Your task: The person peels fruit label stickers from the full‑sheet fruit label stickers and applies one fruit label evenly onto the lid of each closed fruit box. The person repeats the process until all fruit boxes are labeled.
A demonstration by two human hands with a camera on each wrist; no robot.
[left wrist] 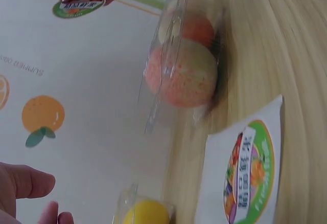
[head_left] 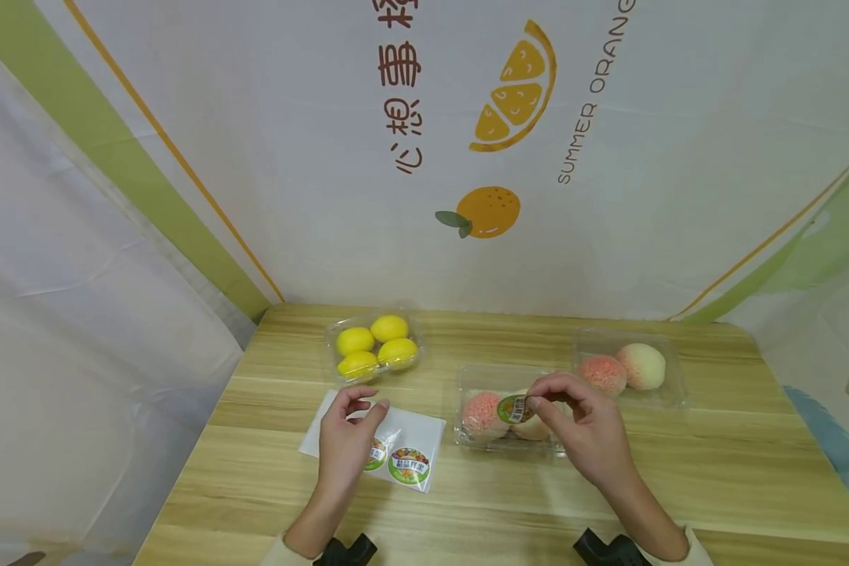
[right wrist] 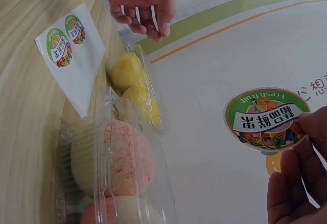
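My right hand point(head_left: 589, 428) pinches an oval fruit sticker point(right wrist: 265, 119) by its edge, between thumb and fingers. In the head view the sticker overlaps a clear plastic box point(head_left: 495, 375) with a pink peach point(head_left: 484, 417) and a paler one inside. Over the left edge of a white sticker sheet point(head_left: 417, 428), my left hand point(head_left: 345, 440) holds nothing, its fingers loosely bent. Two oval stickers point(head_left: 409, 465) show on the sheet, one partly hidden by that hand in the head view.
At the back left stands a clear box with several yellow lemons point(head_left: 397, 354). Another clear box point(head_left: 672, 393) at the back right holds two peaches point(head_left: 640, 366). A printed white curtain point(head_left: 325, 196) hangs behind the wooden table point(head_left: 255, 464).
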